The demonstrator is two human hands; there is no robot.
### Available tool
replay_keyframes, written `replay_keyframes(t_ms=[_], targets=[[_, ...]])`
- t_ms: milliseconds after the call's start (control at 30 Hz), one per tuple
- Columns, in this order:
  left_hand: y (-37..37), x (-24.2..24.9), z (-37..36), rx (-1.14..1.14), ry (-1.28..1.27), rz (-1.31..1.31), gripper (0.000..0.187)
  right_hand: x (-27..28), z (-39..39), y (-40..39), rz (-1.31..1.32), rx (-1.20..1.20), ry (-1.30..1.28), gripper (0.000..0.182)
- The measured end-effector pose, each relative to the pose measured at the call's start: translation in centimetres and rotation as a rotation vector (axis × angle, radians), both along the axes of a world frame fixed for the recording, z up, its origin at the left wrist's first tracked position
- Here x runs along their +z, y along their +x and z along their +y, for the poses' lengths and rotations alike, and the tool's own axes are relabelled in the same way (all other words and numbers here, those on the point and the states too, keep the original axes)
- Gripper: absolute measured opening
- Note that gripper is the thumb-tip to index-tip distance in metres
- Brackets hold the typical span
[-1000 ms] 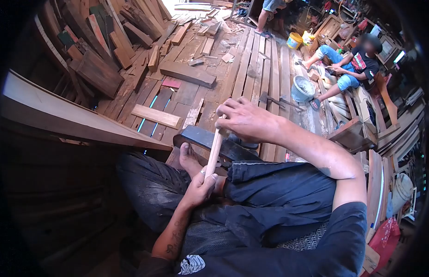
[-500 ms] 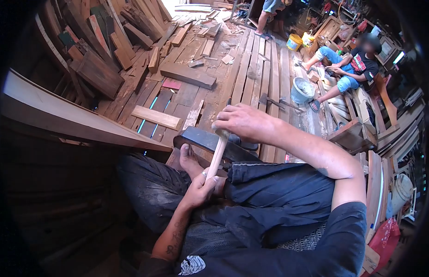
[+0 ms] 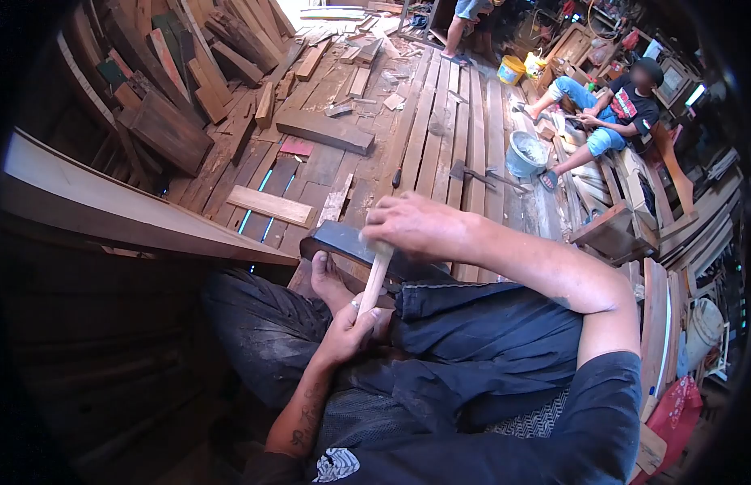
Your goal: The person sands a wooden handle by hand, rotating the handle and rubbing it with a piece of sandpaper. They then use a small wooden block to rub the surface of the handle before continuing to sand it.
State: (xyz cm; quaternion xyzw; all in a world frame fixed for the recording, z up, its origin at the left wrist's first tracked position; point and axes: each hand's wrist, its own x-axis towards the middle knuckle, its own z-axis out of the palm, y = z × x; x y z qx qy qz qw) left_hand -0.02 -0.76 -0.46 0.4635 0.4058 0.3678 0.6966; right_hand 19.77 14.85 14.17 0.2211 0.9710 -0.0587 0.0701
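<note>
My left hand [image 3: 349, 335] is closed around the lower part of a pale wooden stick [image 3: 374, 284], held slanting above my lap. My right hand [image 3: 409, 229] is curled over the stick's upper end. A tan piece that looks like sandpaper [image 3: 379, 246] shows under its fingers, pressed against the wood. The right fingers are slightly blurred, and the stick's tip is hidden beneath them. Just behind the stick lies a dark block [image 3: 343, 239], close to my bare foot [image 3: 327, 279].
A short pale board [image 3: 270, 205] and a thick plank [image 3: 325, 132] lie on the slatted floor. A hatchet [image 3: 472, 172] and a grey bucket [image 3: 527, 153] are farther right, near a seated person [image 3: 618, 113]. Timber [image 3: 169, 129] leans at left; a long curved board [image 3: 141, 198] runs beside me.
My right hand has slid a little down and left along the stick's upper end. The left hand keeps its hold. The view has shifted slightly.
</note>
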Motion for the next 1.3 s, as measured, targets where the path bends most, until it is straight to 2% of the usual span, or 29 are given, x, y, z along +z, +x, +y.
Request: replay_keyframes(t_ms=[67,167,267,367,533,667,767,900,1000,1100,1133,1300], targets=[[-0.1,0.1,-0.1,-0.005,-0.01,-0.006,0.036,0.0,-0.7,-0.4,-0.044,0.065,-0.032,0.038],[-0.2,-0.1,0.0,-0.006,-0.009,-0.007,0.036,1.5,-0.5,-0.6,-0.106,-0.031,-0.028,0.037],[-0.1,-0.2,0.0,-0.003,-0.008,-0.005,0.036,0.4,-0.5,-0.4,-0.038,-0.062,0.087,0.037],[0.0,-0.3,0.0,0.005,-0.014,-0.018,0.035,-0.5,-1.1,-0.4,-0.024,0.113,-0.019,0.035],[0.0,-0.4,0.0,0.015,0.002,-0.002,0.036,-0.4,-0.7,-0.4,-0.021,-0.021,0.198,0.025],[-0.1,-0.1,0.0,-0.005,-0.016,-0.01,0.038,-1.4,-1.0,-0.2,0.048,0.126,0.043,0.026],[-0.1,-0.2,-0.2,0.004,-0.016,0.013,0.039,0.2,-0.7,-0.3,-0.052,-0.014,0.084,0.027],[0.1,-0.9,0.0,0.02,0.033,0.007,0.041,-1.1,-0.8,-0.3,-0.019,-0.019,0.213,0.031],[0.0,-0.9,-0.1,0.014,0.03,0.009,0.04,-1.0,-1.0,-0.2,-0.04,0.082,-0.002,0.033],[-0.2,-0.5,0.0,-0.001,-0.016,-0.011,0.038,0.6,-0.8,-0.2,-0.07,-0.068,0.061,0.036],[0.0,-0.6,0.0,0.009,-0.011,-0.02,0.037,-0.3,-0.6,0.2,-0.022,-0.06,0.167,0.041],[0.2,-0.7,-0.2,0.037,-0.024,-0.036,0.036,-1.3,-0.9,-0.4,-0.038,0.066,-0.01,0.041]])
